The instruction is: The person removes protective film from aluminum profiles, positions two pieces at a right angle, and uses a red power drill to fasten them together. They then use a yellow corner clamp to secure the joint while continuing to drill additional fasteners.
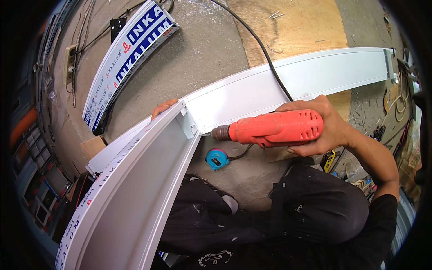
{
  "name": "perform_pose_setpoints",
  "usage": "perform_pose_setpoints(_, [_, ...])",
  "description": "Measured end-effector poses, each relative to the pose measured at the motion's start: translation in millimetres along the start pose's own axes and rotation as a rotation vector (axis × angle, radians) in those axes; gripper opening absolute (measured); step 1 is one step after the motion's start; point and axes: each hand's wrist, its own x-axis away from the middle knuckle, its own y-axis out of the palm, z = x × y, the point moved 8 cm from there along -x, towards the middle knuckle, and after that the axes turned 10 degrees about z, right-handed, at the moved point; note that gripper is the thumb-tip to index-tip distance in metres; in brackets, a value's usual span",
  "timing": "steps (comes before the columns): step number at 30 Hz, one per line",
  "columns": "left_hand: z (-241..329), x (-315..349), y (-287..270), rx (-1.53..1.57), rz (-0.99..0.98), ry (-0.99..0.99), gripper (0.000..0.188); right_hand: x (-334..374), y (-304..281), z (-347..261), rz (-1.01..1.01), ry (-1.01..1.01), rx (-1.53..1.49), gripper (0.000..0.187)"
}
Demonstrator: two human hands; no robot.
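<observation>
My right hand [321, 123] grips a red electric drill [274, 128], held level with its chuck pointing left at the corner where two white aluminium profiles meet. One long white profile [315, 74] lies across the floor toward the upper right. The other white profile [135, 189] runs from that corner down to the lower left. My left hand [163, 108] shows only its fingertips over the top edge of the joint, steadying it; the rest is hidden behind the profile. The drill's black cord [258, 42] trails away over the floor.
A blue tape measure [217, 159] lies on the concrete floor below the drill. A wrapped profile with blue and white printing [123, 58] lies at upper left. A plywood sheet [288, 24] lies at the top. Small tools and offcuts clutter the right edge.
</observation>
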Motion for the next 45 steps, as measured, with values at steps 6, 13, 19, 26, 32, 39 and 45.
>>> perform_pose_setpoints(6, [4.4,7.6,17.1,0.026,-0.069,-0.135,0.051,-3.0,-0.8,-2.9,-0.004,-0.048,0.026,0.058])
perform_pose_setpoints(13, [20.4,18.6,42.3,0.002,-0.017,-0.04,0.049,0.0,0.4,-2.0,-0.005,-0.03,0.021,0.057])
perform_pose_setpoints(19, [41.8,48.7,85.4,-0.118,0.255,0.873,0.033,3.2,1.9,-3.8,0.029,-0.043,0.01,0.057])
perform_pose_setpoints(26, [34.0,40.3,78.2,0.074,0.114,0.653,0.033,3.7,5.1,-8.5,0.019,-0.085,0.028,0.061])
perform_pose_setpoints(32, [36.7,29.8,65.2,-0.183,0.138,0.621,0.034,-4.5,13.2,-9.1,0.0,-0.105,0.034,0.064])
perform_pose_setpoints(39, [28.6,34.6,55.9,-0.139,0.343,0.678,0.037,7.4,-1.8,-8.4,-0.018,-0.058,0.029,0.066])
perform_pose_setpoints(45, [39.9,29.0,60.2,-0.321,0.257,0.732,0.037,11.9,-51.2,-9.4,0.17,0.084,-0.072,0.065])
